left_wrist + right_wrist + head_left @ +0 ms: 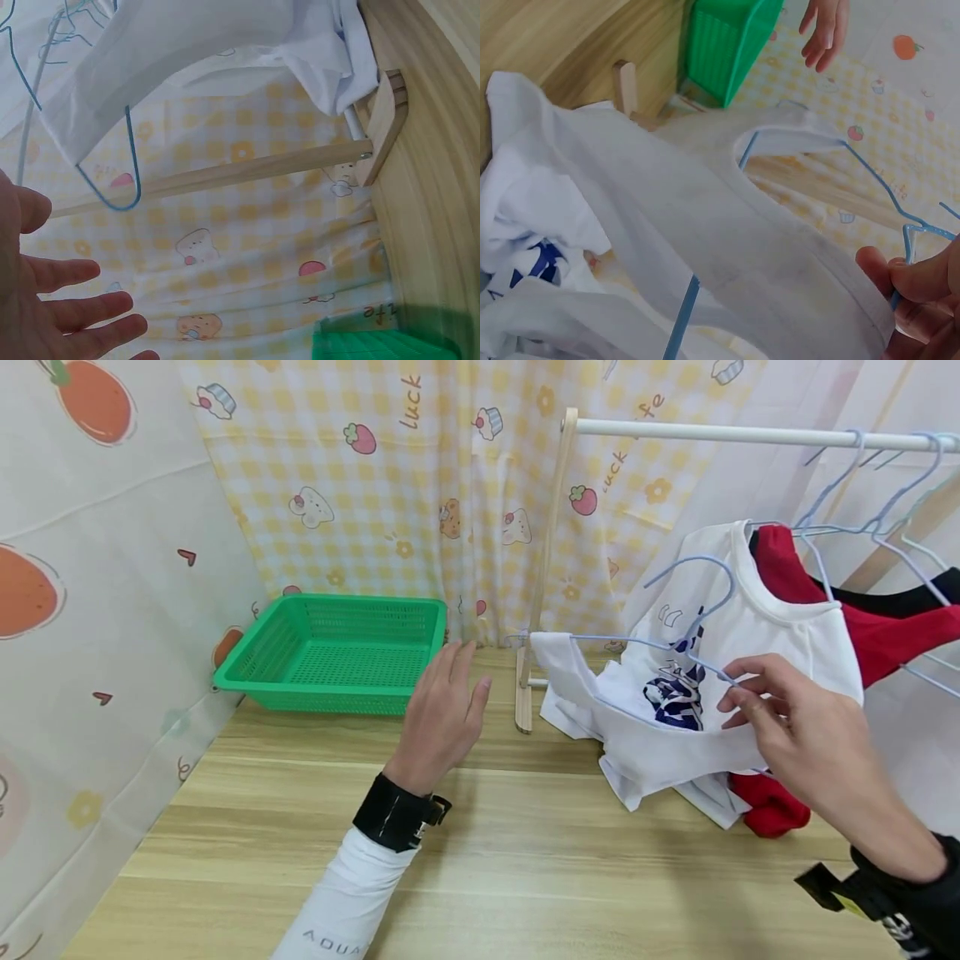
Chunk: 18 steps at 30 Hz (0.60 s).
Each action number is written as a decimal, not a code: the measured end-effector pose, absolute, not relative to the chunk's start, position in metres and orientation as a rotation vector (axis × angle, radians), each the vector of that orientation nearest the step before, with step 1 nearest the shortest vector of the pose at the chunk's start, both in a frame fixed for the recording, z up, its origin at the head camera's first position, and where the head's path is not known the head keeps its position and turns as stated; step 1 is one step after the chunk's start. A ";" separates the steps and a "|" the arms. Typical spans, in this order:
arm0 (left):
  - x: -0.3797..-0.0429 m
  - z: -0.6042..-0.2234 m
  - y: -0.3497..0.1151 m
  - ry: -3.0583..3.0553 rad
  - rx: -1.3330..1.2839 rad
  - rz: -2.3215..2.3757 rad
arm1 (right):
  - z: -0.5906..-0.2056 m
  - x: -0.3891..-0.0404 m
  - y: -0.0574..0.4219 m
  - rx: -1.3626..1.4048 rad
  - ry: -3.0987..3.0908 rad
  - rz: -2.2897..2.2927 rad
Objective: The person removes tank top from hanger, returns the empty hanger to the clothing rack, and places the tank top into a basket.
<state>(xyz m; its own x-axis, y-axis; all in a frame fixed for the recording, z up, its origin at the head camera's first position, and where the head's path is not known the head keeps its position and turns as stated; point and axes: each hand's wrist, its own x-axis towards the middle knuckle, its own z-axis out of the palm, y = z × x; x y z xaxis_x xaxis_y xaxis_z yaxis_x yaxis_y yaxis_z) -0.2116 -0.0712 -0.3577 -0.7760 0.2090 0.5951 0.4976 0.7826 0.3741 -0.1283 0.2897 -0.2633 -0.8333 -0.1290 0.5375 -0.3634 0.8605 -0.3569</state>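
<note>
We logged a white top (pixel 667 756) on a blue wire hanger (pixel 705 664), in front of a printed white shirt (pixel 765 635) on the rack; whether the two touched, we couldn't tell. The right hand (pixel 810 727) had its fingers clamped on one hanger arm, just off the hook (pixel 732 587). The left hand (pixel 442 718) held nothing, fingers straight and thumb apart, over the surface (pixel 525 877) near the green basket (pixel 337 703). The far strap (pixel 553 647) sat over the wire, hanger tip poking out past it. The near strap's seat we couldn't confirm; the right hand was in the way.

For doing this well, we judged the off-centre pinch weak: the hanger sloped, and a far strap that close to the tip could slip off. We'd have used the free left hand to steady that end and pull the strap inward. Neckline sagged, so we wanted both straps even, wire pinched rather than cloth, and the hook kept clear of the shirt and the red garment (pixel 892 635); snagging looked likeliest there.
</note>
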 end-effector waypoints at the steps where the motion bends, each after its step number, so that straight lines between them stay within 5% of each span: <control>1: -0.210 -0.355 -0.071 -2.410 -0.531 -0.719 | -0.262 -0.127 0.289 0.363 -2.524 0.633; 18: -0.191 -0.315 -0.080 -1.973 -0.684 -0.631 | -0.258 -0.133 0.240 0.515 -2.407 0.931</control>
